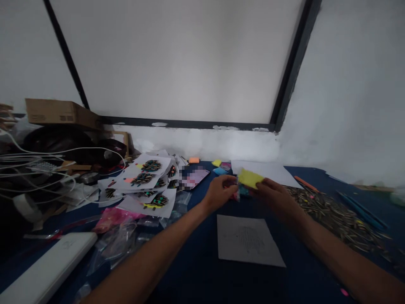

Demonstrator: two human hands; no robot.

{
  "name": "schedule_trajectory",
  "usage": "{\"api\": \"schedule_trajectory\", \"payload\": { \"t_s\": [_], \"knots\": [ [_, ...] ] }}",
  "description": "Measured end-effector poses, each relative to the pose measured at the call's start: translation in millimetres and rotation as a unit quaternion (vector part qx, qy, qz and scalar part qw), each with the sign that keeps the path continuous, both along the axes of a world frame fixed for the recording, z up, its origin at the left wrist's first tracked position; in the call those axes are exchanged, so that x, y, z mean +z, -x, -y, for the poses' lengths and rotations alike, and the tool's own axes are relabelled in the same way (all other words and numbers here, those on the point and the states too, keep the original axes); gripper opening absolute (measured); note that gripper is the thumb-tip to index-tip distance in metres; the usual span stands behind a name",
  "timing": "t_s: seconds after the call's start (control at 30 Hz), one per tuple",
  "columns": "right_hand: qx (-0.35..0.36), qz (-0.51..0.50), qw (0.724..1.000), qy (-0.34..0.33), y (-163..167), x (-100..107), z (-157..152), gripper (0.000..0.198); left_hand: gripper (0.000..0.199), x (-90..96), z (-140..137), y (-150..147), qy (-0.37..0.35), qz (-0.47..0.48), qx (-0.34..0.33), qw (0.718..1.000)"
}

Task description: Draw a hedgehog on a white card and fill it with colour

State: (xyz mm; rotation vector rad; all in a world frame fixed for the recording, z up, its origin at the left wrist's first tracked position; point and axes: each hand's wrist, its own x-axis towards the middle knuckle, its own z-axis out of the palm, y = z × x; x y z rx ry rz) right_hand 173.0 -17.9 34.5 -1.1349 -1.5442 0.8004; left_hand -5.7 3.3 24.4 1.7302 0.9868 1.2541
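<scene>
My right hand (274, 195) grips a flat yellow block (251, 178), which looks like soft modelling clay, between thumb and fingers. Just left of it, my left hand (220, 193) is closed in a pinch on a small clear plastic wrapper (236, 193) with some pink in it. Something teal shows dimly below the yellow block. In front of both hands lies a sheet of card (230, 240) with a faint pencil drawing on the dark blue tablecloth (196, 270).
At right spreads a heap of thin brown pieces (335, 219) beside blue tweezers-like tools (363, 209) and an orange tool (305, 183). At left are decorated cards (142, 171), a phone (198, 179), plastic bags (117, 242), a white slab-like object (50, 268) and cables (34, 156). Behind stands a wall.
</scene>
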Motion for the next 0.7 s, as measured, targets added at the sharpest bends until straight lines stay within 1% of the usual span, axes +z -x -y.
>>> {"api": "schedule_trajectory", "payload": {
  "t_s": [0.03, 0.07, 0.13, 0.2, 0.27, 0.33, 0.4, 0.47, 0.53, 0.6, 0.7],
  "knots": [
    [0.006, -0.012, 1.0, 0.007, 3.5, -1.1, 5.3, 0.022, 0.029, 3.3, 3.2, -4.2, 0.05, 0.048, -0.081, 0.994],
    [0.013, -0.02, 1.0, 0.014, 7.2, -1.9, 10.3, 0.023, 0.035, 5.6, 6.4, -8.3, 0.095, 0.096, -0.129, 0.982],
    [0.024, -0.023, 0.999, 0.021, 13.1, -3.1, 18.7, 0.028, 0.042, 7.3, 11.6, -14.2, 0.146, 0.186, -0.13, 0.963],
    [0.028, -0.013, 0.999, 0.019, 14.8, -2.6, 24.3, 0.029, 0.042, 7.5, 14.6, -15.3, 0.16, 0.227, -0.125, 0.953],
    [0.013, 0.006, 1.0, 0.007, 12.1, 0.4, 26.5, 0.026, 0.038, 8.5, 15.6, -11.8, 0.152, 0.219, -0.133, 0.955],
    [-0.019, 0.026, 0.999, -0.018, 7.5, 6.2, 26.4, 0.024, 0.032, 11.2, 15.7, -5.7, 0.145, 0.185, -0.144, 0.961],
    [-0.047, 0.046, 0.997, -0.05, 4.3, 13.3, 26.3, 0.027, 0.026, 14.7, 16.0, 0.2, 0.139, 0.144, -0.156, 0.967],
    [-0.048, 0.072, 0.993, -0.076, 4.5, 19.4, 27.9, 0.028, 0.021, 17.7, 17.3, 4.0, 0.126, 0.105, -0.163, 0.973],
    [-0.031, 0.104, 0.99, -0.092, 7.0, 22.6, 31.3, 0.024, 0.016, 19.3, 19.4, 5.3, 0.123, 0.071, -0.17, 0.975],
    [-0.02, 0.132, 0.986, -0.103, 9.4, 22.6, 35.0, 0.018, 0.014, 19.4, 21.7, 4.8, 0.138, 0.048, -0.185, 0.972],
    [-0.037, 0.162, 0.979, -0.115, 9.2, 19.8, 38.6, 0.011, 0.015, 18.1, 23.7, 3.7, 0.136, 0.021, -0.204, 0.969]
  ]
}}
